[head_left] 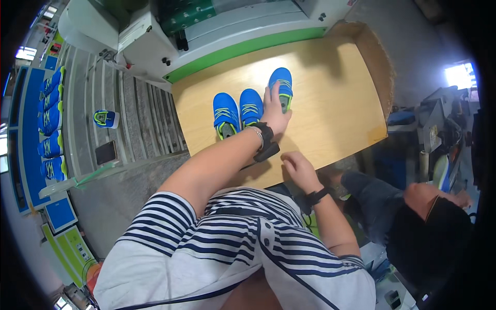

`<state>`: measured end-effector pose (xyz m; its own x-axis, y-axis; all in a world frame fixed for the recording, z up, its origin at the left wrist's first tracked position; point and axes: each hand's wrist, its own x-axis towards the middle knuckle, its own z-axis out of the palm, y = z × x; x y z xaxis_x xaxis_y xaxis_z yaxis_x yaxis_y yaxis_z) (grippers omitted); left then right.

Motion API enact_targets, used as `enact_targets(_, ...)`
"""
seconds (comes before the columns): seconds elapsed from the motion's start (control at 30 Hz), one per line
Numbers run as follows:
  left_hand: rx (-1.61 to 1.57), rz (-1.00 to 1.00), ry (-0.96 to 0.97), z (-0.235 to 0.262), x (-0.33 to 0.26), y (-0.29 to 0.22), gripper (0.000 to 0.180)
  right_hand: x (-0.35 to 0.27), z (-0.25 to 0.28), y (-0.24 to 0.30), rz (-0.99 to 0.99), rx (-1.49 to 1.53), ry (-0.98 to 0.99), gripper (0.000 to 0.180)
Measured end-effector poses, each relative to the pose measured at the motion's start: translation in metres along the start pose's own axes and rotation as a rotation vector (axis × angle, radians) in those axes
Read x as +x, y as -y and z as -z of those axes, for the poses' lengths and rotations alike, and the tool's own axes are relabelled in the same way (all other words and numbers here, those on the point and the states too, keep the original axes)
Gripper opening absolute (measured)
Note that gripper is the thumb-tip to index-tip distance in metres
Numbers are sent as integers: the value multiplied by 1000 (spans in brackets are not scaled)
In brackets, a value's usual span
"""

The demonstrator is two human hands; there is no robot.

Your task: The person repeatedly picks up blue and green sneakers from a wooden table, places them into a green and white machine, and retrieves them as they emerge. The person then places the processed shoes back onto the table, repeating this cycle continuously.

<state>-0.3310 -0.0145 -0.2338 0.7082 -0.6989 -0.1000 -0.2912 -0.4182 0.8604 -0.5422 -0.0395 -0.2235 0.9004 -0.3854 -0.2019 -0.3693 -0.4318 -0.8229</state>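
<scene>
Three blue sports shoes with lime-green trim lie on a light wooden table, toes pointing away from me. My left hand (277,113) reaches across and grips the rightmost shoe (280,77), its fingers over the strap side and the thumb near the collar. Just left of that hand is the middle shoe (251,106), its heel partly covered by my wrist. Beside it lies the leftmost shoe (226,111), its heel end partly behind my forearm. Over the table's near edge, my right hand (299,169) is loosely curled with nothing visible in it.
The wooden table (330,124) butts against a machine with a green strip (248,56). At left, a slatted conveyor carries a single shoe (106,119) and a dark phone (106,153); more blue shoes (50,116) line a rack beyond. A co-worker (413,222) is close on my right.
</scene>
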Motion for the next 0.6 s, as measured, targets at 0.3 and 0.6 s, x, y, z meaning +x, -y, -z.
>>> enact_targets(0.3,-1039,374,224,146,6,-66,82,40,-11,33,84,51,-56,59)
enact_targets(0.6,-369,-126,-543,296,60,-96,94,99,-57,54,172,85,-99,96)
